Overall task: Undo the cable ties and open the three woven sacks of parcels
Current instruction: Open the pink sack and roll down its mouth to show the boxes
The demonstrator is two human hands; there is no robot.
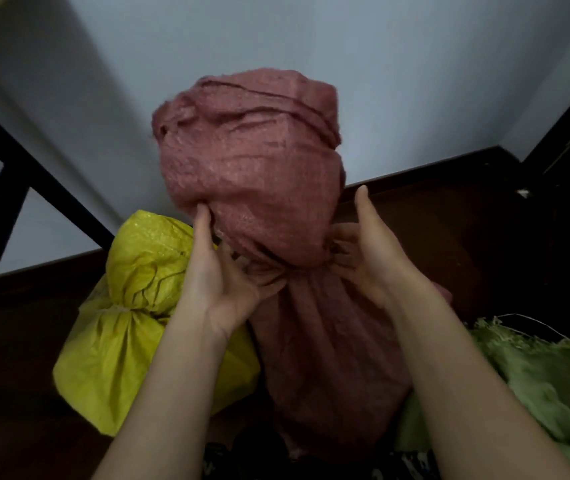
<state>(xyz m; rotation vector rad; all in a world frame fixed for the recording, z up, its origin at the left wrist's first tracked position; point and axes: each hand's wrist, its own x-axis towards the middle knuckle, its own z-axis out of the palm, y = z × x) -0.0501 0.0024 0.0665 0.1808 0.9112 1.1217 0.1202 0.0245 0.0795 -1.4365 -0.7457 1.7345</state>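
Note:
A red woven sack (255, 161) stands in the middle, its neck cinched into a tight gathered waist with loose cloth flaring below. My left hand (221, 271) pinches the gathered neck from the left, forefinger stretched up against the sack's body. My right hand (366, 251) grips the neck from the right, thumb raised beside the sack. The tie itself is hidden in the folds. A yellow woven sack (131, 306), tied at its neck, lies to the left. A green woven sack (536, 375) lies at the lower right, its frayed mouth toward me.
The sacks rest on a dark brown floor (16, 358) against a pale wall (380, 81) with a dark skirting board. A black metal frame (9, 174) stands at the left. Dark furniture (567, 174) fills the right edge.

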